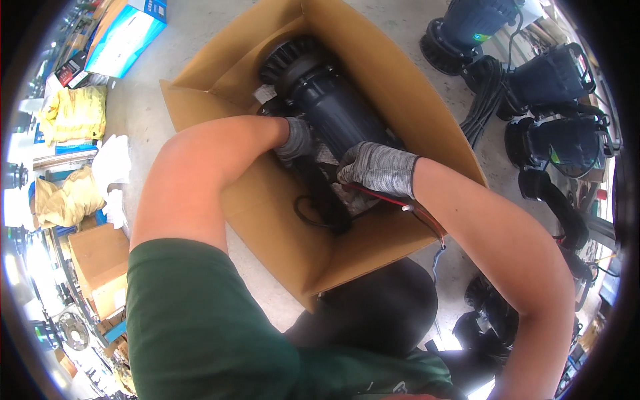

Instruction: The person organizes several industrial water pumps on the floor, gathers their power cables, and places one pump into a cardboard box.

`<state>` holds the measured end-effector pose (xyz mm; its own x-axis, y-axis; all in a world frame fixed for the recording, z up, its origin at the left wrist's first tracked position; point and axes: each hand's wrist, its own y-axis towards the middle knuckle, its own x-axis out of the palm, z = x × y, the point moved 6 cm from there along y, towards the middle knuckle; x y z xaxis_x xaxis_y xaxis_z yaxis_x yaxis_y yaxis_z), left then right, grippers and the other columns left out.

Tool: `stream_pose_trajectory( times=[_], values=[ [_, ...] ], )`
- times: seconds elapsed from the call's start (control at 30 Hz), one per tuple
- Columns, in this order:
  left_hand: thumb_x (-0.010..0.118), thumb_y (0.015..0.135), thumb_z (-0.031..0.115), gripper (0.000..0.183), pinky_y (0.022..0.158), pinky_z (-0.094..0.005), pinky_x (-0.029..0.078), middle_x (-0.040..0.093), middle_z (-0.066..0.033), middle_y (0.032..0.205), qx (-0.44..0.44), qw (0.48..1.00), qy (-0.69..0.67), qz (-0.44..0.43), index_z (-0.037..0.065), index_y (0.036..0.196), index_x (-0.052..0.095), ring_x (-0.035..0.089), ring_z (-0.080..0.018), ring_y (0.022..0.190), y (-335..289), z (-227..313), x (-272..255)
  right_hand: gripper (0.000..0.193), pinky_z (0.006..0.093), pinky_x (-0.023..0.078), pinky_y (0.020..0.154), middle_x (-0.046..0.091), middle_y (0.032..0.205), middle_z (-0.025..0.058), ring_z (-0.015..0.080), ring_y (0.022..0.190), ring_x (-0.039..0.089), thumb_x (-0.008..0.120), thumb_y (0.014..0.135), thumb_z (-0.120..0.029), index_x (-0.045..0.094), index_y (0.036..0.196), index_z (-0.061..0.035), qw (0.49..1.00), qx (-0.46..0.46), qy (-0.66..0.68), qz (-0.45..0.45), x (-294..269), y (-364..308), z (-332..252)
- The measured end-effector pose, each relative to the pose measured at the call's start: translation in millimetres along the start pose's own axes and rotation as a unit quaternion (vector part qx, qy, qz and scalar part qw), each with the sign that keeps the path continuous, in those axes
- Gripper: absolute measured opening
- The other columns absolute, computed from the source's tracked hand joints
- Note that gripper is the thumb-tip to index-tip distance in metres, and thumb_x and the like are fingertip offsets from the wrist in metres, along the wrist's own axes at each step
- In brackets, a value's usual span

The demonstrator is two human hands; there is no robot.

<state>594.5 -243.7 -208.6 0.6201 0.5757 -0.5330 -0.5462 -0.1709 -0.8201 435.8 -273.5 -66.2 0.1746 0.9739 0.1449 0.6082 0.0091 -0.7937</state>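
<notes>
1. We see an open cardboard box on the concrete floor, with a dark submersible pump lying inside, its finned end toward 11 o'clock.
2. Our left hand, gloved in grey, reaches into the box at the pump's 8 o'clock side and presses against the casing; whether its fingers are curled shut we cannot tell.
3. Our right hand, also gloved, rests fingers bent on the pump's near end, at 5 o'clock of the body, without a clear clamp.
4. A black cable coils below the hands, and red-and-black wires trail over the box wall toward 4 o'clock.
5. Risk, as we judge it: the heavy pump could slip on the smooth gloves, and the loose wires could snag on the box wall.
6. Other pumps stand at 2 o'clock.
</notes>
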Motion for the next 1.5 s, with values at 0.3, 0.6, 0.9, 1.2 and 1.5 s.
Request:
stream_pose_trajectory(
  times=[0.3, 0.6, 0.9, 1.2, 1.5],
  values=[
    [0.069, 0.078, 0.035, 0.053, 0.101, -0.0399, 0.043, 0.061, -0.0166, 0.125, -0.044, 0.993, -0.064, 0.085, 0.01, 0.124, 0.062, 0.057, -0.0325, 0.116, -23.3, 14.7, -55.3, 0.025, 0.0443, 0.058, 0.065, 0.068, 0.089, 0.0239, 0.0339, 0.074, 0.069, 0.05, 0.092, -0.009, 0.061, 0.112, 0.0007, 0.996, -0.072, -0.051, 0.008, -11.3, 18.4, 2.2],
    [0.071, 0.081, 0.014, 0.054, 0.1, -0.0393, 0.043, 0.06, -0.0192, 0.125, -0.011, 0.825, -0.521, 0.219, 0.002, 0.13, 0.052, 0.055, -0.0318, 0.117, -71.3, 39.6, -95.5, 0.019, 0.038, 0.057, 0.071, 0.071, 0.085, 0.0153, 0.0241, 0.08, 0.071, 0.054, 0.089, -0.01, 0.07, 0.093, -0.0021, 0.98, -0.122, -0.157, 0.031, -29.1, 18.0, -6.4],
    [0.071, 0.082, 0.029, 0.056, 0.097, -0.0434, 0.045, 0.059, -0.0243, 0.119, -0.001, 0.912, -0.339, 0.231, 0.003, 0.128, 0.052, 0.055, -0.041, 0.111, -62.5, 52.4, -92.9, 0.016, 0.0386, 0.055, 0.07, 0.071, 0.086, 0.0126, 0.0303, 0.081, 0.068, 0.064, 0.081, -0.018, 0.075, 0.089, -0.0085, 0.681, -0.233, -0.694, 0.005, 3.6, 63.9, 6.3],
    [0.073, 0.081, 0.027, 0.06, 0.098, -0.044, 0.043, 0.058, -0.0241, 0.12, 0.099, 0.882, -0.334, 0.319, 0.004, 0.13, 0.048, 0.054, -0.0413, 0.114, -72.9, 78.0, -122.0, 0.035, 0.0386, 0.055, 0.07, 0.071, 0.082, 0.0126, 0.0315, 0.077, 0.068, 0.077, 0.069, -0.037, 0.074, 0.085, -0.0061, 0.659, -0.277, -0.699, 0.017, 11.7, -50.7, -15.4],
    [0.061, 0.088, 0.016, 0.037, 0.092, -0.0416, 0.047, 0.059, -0.0177, 0.122, -0.083, 0.805, -0.54, 0.231, 0.004, 0.123, 0.056, 0.057, -0.0362, 0.112, -74.6, 72.9, -92.3, 0.039, 0.0392, 0.055, 0.072, 0.072, 0.082, 0.0142, 0.0321, 0.078, 0.069, 0.079, 0.068, -0.042, 0.076, 0.086, -0.0075, 0.547, -0.332, -0.767, 0.051, 30.0, -90.7, -8.6]
  ],
)
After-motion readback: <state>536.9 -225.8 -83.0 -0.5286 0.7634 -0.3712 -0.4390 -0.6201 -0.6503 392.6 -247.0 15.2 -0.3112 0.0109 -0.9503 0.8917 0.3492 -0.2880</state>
